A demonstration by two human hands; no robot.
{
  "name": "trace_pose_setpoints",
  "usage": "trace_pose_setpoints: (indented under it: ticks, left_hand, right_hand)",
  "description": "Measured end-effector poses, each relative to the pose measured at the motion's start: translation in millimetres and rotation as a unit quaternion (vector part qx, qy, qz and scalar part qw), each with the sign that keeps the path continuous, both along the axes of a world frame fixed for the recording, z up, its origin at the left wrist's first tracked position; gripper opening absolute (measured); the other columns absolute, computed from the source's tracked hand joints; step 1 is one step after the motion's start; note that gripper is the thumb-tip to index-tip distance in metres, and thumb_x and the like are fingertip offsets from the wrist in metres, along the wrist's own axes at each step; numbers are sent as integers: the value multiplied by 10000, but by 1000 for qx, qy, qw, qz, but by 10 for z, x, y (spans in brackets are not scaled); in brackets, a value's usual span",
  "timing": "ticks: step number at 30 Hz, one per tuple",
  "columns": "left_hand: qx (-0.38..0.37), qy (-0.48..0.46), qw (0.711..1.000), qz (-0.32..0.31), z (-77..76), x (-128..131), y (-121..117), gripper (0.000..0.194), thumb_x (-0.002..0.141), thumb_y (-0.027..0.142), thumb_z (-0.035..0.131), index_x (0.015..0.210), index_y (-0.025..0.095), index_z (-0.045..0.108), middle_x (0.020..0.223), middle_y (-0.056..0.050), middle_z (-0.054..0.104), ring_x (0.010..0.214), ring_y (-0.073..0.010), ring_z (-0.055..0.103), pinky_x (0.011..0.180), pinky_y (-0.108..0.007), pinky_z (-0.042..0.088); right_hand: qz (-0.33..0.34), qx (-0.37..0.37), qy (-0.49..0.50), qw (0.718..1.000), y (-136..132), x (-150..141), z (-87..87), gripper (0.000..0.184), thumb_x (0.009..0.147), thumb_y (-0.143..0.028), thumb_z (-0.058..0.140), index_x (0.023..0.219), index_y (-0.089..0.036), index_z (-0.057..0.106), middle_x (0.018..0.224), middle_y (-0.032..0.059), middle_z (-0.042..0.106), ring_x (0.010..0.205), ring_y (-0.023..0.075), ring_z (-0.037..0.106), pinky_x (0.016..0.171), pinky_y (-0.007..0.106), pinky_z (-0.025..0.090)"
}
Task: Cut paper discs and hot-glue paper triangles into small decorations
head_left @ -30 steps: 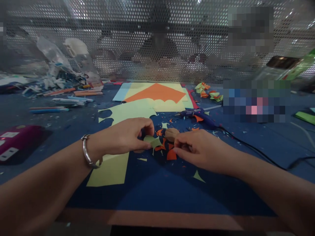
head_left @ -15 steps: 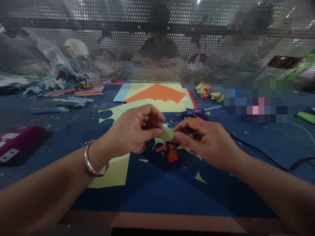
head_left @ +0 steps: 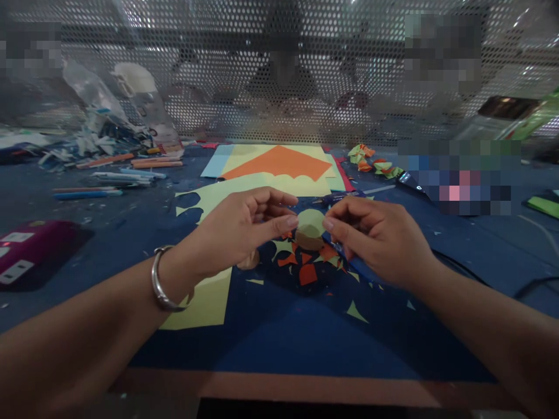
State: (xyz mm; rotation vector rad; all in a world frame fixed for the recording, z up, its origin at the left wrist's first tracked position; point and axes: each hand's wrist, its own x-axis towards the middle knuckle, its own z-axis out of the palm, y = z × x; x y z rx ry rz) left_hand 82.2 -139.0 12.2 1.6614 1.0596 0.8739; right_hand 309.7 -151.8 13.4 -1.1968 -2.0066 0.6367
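Observation:
A round piece of pale green paper [head_left: 311,223] is pinched at its right edge between the thumb and fingers of my right hand [head_left: 375,233]. My left hand [head_left: 244,224] is open beside the circle's left edge, thumb and fingers apart. Just below the circle, a brown disc [head_left: 310,242] partly shows. Another tan round piece [head_left: 248,260] lies under my left hand. Orange scraps [head_left: 308,274] and green scraps [head_left: 357,312] are scattered on the dark blue tabletop. A cut yellow-green sheet [head_left: 196,308] runs beneath my left wrist.
Behind my right hand lies a blue glue gun [head_left: 338,198], partly covered. An orange sheet [head_left: 279,163] tops stacked paper at the back. Crumpled paper flowers [head_left: 361,156], a purple power strip [head_left: 35,250], markers [head_left: 87,194] and a bottle [head_left: 148,110] stand around.
Both hands came together over the scraps with the green paper circle between them. My left fingers have come off it, and the circle now faces me from my right hand.

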Motion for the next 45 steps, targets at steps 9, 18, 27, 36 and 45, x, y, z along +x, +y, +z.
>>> trace_pose_setpoints:
  ticks: [9, 18, 27, 36, 45]
  left_hand:
    - [-175, -183, 967, 31, -46, 130, -31, 162, 746, 173, 820, 858, 132, 711, 768, 7, 713, 659, -68, 657, 671, -179, 527]
    - [-198, -197, 959, 51, -34, 139, -59, 141, 748, 135, 790, 840, 129, 683, 782, -3, 686, 699, -88, 662, 667, -190, 507]
    - [-168, -125, 978, -21, -41, 159, -113, 108, 859, 246, 724, 878, 141, 734, 782, -17, 728, 686, -79, 641, 663, -183, 489]
    - [-94, -82, 991, -45, -103, 146, -148, 239, 760, 319, 820, 946, 175, 780, 811, -11, 746, 697, -103, 622, 655, -196, 484]
    - [-57, -50, 997, -15, -140, 145, -140, 231, 787, 369, 793, 932, 191, 806, 857, -34, 785, 742, -128, 670, 674, -205, 524]
  right_hand:
    - [17, 12, -7, 1000, -34, -41, -41, 165, 928, -291, 591, 821, -178, 644, 667, -15, 615, 513, 77, 514, 476, 204, 418]
    - [47, 169, -92, 980, -68, 3, -87, 142, 922, -229, 603, 1054, -211, 653, 909, 36, 690, 649, 117, 589, 558, 251, 473]
    - [68, 137, -89, 984, -46, -10, -62, 102, 926, -217, 592, 887, -163, 670, 757, 16, 646, 626, 100, 571, 599, 235, 468]
    - [57, 106, -83, 989, -55, -21, -57, 83, 898, -197, 607, 845, -163, 660, 737, 0, 637, 587, 78, 554, 568, 204, 451]
    - [49, 118, -71, 989, -55, -34, -69, 68, 878, -154, 626, 817, -161, 654, 706, -17, 619, 569, 61, 544, 544, 182, 443]
